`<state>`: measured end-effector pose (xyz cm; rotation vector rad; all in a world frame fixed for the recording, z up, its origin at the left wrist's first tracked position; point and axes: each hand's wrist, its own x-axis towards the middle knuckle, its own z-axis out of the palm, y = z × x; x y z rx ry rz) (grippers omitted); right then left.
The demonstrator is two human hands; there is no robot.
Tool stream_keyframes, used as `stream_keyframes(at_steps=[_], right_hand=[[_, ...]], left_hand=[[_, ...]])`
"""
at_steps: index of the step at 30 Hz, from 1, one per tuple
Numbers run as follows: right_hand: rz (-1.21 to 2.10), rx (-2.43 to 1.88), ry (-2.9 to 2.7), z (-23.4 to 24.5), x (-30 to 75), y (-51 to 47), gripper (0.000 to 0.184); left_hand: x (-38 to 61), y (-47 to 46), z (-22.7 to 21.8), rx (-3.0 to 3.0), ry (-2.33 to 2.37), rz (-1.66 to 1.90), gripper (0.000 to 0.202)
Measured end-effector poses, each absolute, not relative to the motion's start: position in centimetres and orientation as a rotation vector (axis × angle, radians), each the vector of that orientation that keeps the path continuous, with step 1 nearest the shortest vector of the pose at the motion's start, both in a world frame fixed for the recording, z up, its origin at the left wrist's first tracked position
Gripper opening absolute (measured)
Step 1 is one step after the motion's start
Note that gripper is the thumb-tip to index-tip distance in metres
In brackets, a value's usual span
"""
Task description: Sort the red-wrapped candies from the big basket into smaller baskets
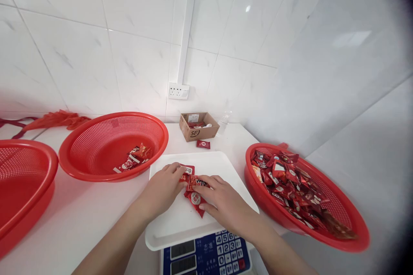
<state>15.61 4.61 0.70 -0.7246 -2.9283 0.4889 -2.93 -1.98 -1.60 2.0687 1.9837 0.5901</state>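
Observation:
A small pile of red snack packets [195,199] lies in the middle of a white tray [222,165]. The tray rests on a blue digital scale [206,255] with a keypad and dark display windows. My left hand [164,189] grips the pile from the left, its fingers curled over the upper packets. From the right, my right hand [222,202] has its fingers bent over the same packets, covering part of them. The lowest packet, with a round white label, shows between the hands.
On the right, a red basket [350,210] holds many red packets. A red basket [93,150] on the left contains several packets; another red basket [29,150] sits farther left. Near the wall are a cardboard box [195,134], a single packet [203,144] and a clear plastic bottle [225,120].

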Motion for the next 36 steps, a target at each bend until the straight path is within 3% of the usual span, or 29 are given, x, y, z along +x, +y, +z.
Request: stream_keyframes(at_steps=[5, 10, 15, 21, 28, 33, 36], right_hand=[[0.46, -0.694, -2.86, -0.1, 15.8, 6.1, 0.034], [0.437, -0.774, -2.839, -0.3, 16.4, 6.9, 0.031], [0.538, -0.733, -2.902, -0.1, 16.4, 6.7, 0.045], [0.497, -0.785, -2.963, 0.3, 16.5, 6.5, 0.04], [0.445, -0.824, -2.929, -0.2, 15.3, 8.8, 0.044], [0.552, -0.694, -2.999, -1.6, 14.1, 9.8, 0.045], [0.557, -0.72, -3.0, -1.8, 14.4, 9.4, 0.045]], left_hand=[[-2.6, -2.3, -1.6, 2.095, 1.824, 0.549, 0.042], [-2.2, -2.2, -1.8, 2.163, 1.788, 0.529, 0.035], [-2.6, -2.1, -2.2, 2.226, 1.743, 0.549, 0.042], [-2.7, -1.9, -2.3, 2.222, 1.919, 0.508, 0.034], [-1.3, -2.9, -0.9, 2.277, 1.625, 0.555, 0.036], [-1.2, -3.0, -1.2, 2.246, 1.601, 0.486, 0.015], [-1.6, -2.8, -1.5, 2.263, 1.641, 0.499, 0.018]])
